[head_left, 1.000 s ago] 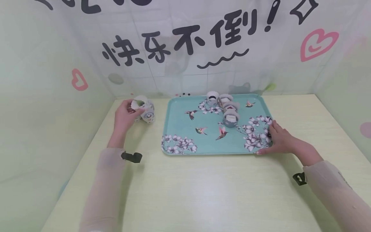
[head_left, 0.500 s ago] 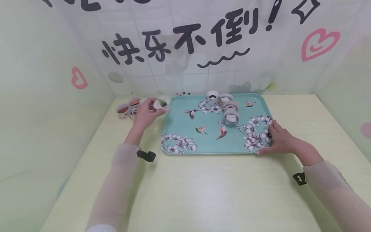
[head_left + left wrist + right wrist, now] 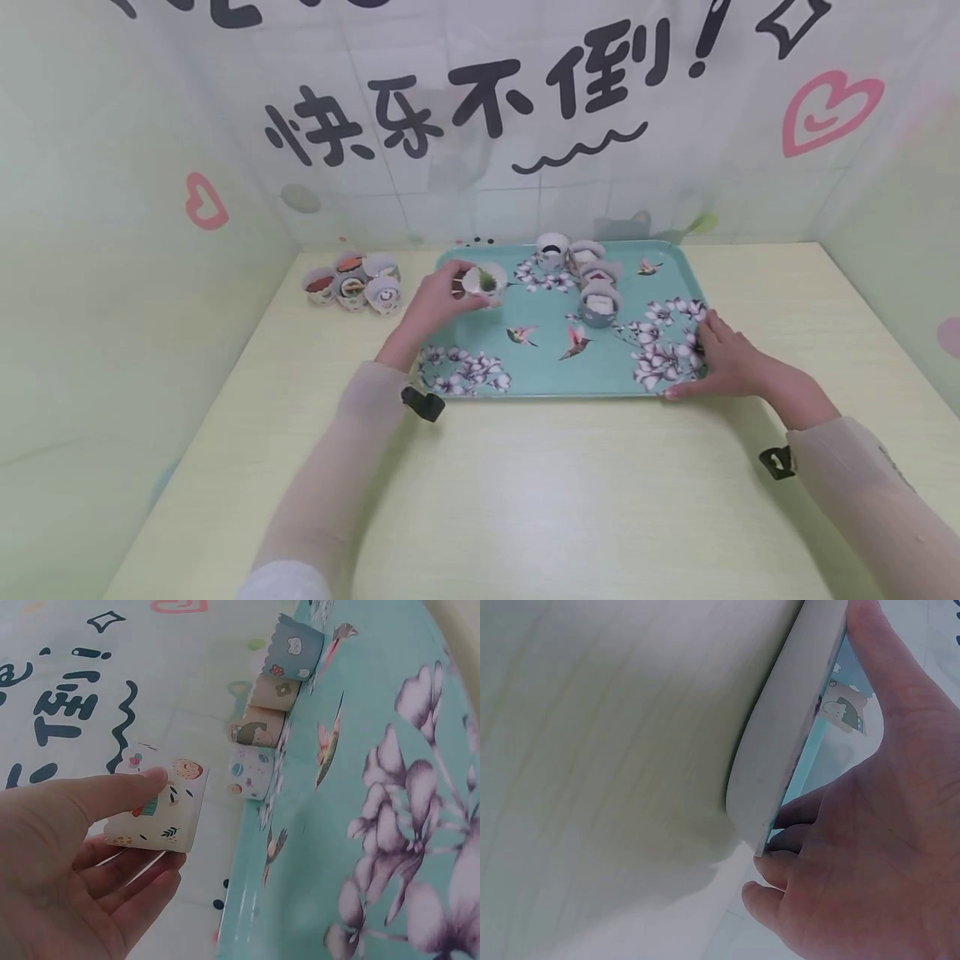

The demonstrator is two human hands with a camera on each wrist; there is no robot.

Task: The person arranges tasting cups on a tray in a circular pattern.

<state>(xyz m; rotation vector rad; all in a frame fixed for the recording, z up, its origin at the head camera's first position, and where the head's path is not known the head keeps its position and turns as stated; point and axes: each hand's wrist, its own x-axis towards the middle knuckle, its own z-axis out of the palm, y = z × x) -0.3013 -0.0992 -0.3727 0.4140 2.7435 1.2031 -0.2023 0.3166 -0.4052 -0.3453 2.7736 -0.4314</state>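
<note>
My left hand (image 3: 442, 298) pinches a white patterned paper baking cup (image 3: 184, 814) with a scalloped rim, thumb on one side and fingers on the other. Something green shows inside it in the head view. Hand and cup are over the left part of a turquoise tray (image 3: 540, 367) printed with birds and blossoms. At the tray's right front corner, my right hand (image 3: 731, 358) grips the rim, thumb along the front edge and fingers at the right side. Several similar cups, among them a blue-grey cup (image 3: 597, 315), stand in a line on the tray.
On the table (image 3: 525, 483), left of the tray, several filled paper cups stand bunched together, one with a swirl-like filling (image 3: 386, 297) in front. A wall sheet with large black characters (image 3: 491, 96) rises behind the tray, and walls close both sides.
My left hand has carried its cup rightward from the bunch on the left to over the tray. The right hand has stayed at the tray's corner.
</note>
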